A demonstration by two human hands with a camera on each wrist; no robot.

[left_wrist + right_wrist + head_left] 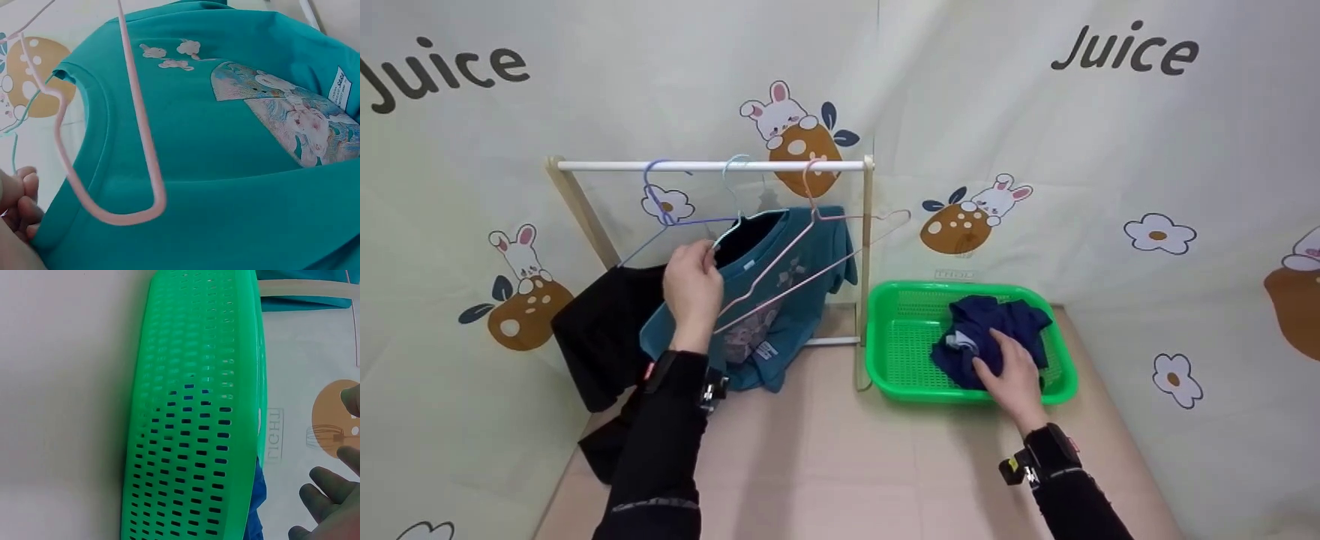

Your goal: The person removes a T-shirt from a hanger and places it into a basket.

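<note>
My left hand (694, 289) pinches the light blue hanger (727, 234) close to the neckline of a teal shirt (780, 300). In the left wrist view the curled fingers (29, 211) lie right beside the shirt's collar (93, 135), and a pink hanger (147, 143) crosses in front of the printed cloth. Over the green basket (885, 360), my right hand (1016, 379) has its fingers spread above a crumpled navy garment (997, 319) with a pale patch. From the right wrist, these fingers (332, 486) look loose and apart, with nothing between them.
A white rail (615, 166) on wooden posts (867, 247) carries the hangers. On its left, a purple hanger (654, 199) holds a black garment (611, 322). Behind stands a printed cloth wall (1110, 150), and the beige surface (855, 465) extends in front.
</note>
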